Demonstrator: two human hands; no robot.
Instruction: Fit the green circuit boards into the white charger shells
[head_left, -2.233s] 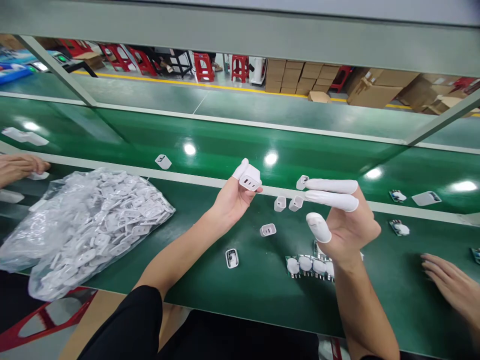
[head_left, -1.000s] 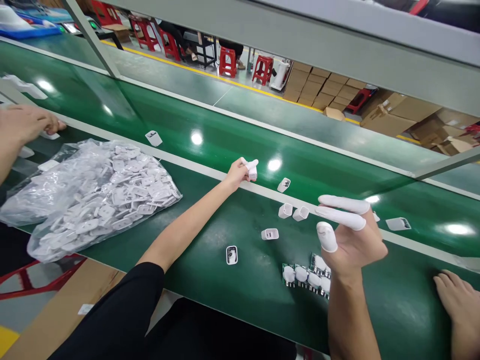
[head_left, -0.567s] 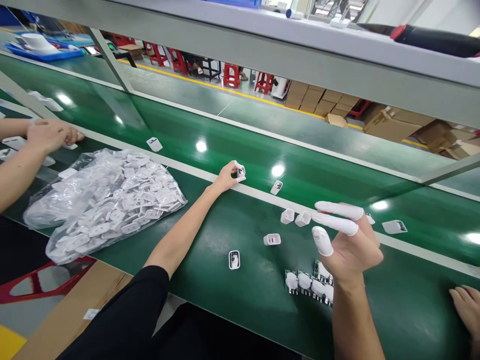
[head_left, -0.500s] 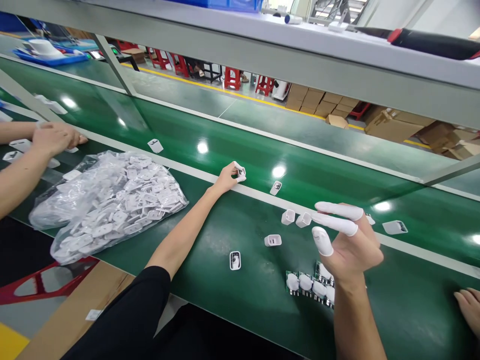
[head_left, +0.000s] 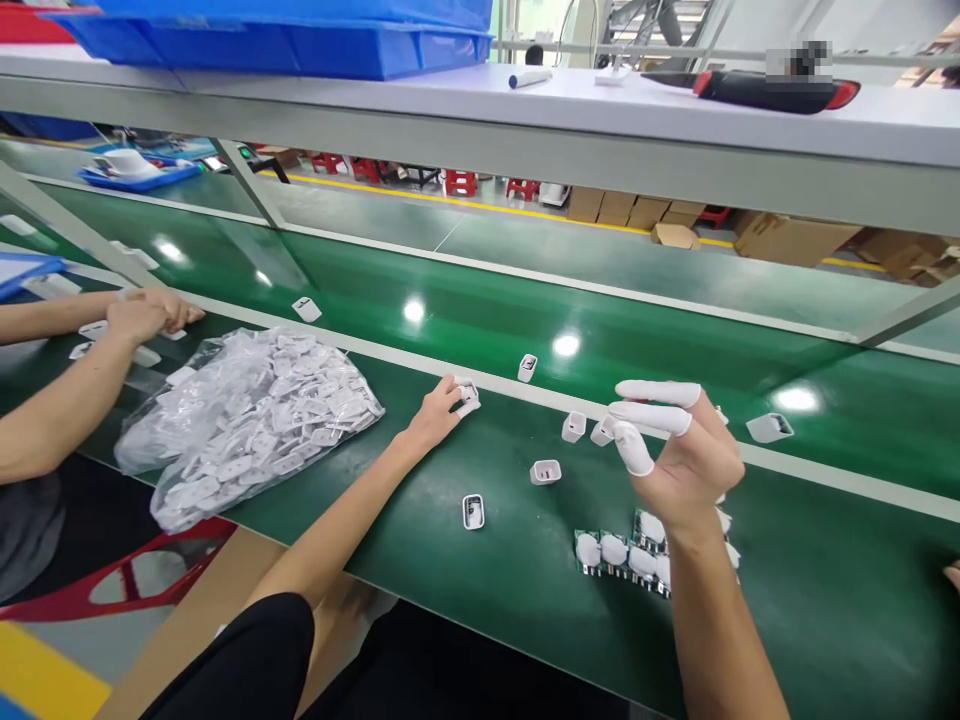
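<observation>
Left hand (head_left: 435,412) around loaded white casing (head_left: 470,393)

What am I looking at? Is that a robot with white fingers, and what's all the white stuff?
No robot here: these are a person's own bare arms, seen from a camera worn on that person's head, looking forward and down. Every picture comes from that one camera. The white on some fingers is little finger covers.

The left hand holds a small white shell. The right hand is beside another shell; I can't tell if it touches it.

On the green table are more shells, green circuit boards with white lumps, and a clear bag of white pieces. The hands at the far left belong to someone else.
</observation>
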